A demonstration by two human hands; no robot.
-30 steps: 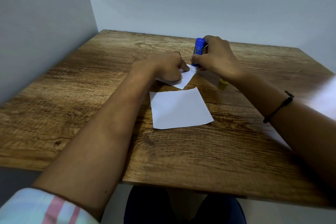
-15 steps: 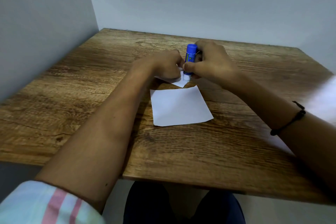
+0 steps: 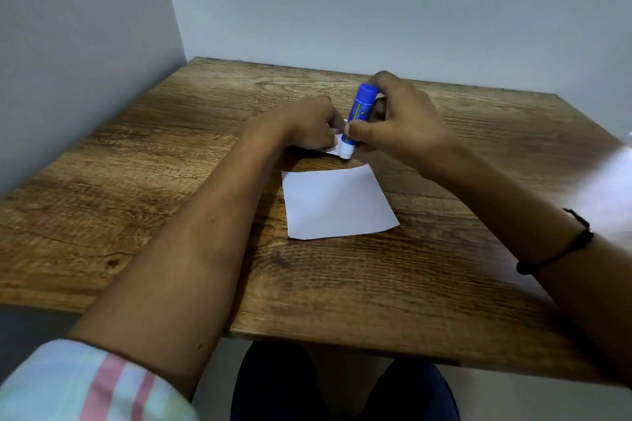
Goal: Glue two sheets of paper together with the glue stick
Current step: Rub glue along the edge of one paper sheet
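A blue glue stick (image 3: pixel 359 113) stands nearly upright in my right hand (image 3: pixel 400 123), its white tip pressed onto the near corner of a small white sheet (image 3: pixel 332 149). My left hand (image 3: pixel 307 126) pins that sheet to the table, fingers curled on it, and hides most of it. A second white square sheet (image 3: pixel 337 203) lies flat and untouched just in front of both hands.
The wooden table (image 3: pixel 171 164) sits in a corner, with grey walls at the left and at the back. My knees show below the table's front edge (image 3: pixel 342 345). A black band circles my right wrist (image 3: pixel 561 246).
My right hand has slid the glue stick leftward and toward me across the small sheet, from its far right corner to its near corner. The yellow cap behind my right hand is now hidden.
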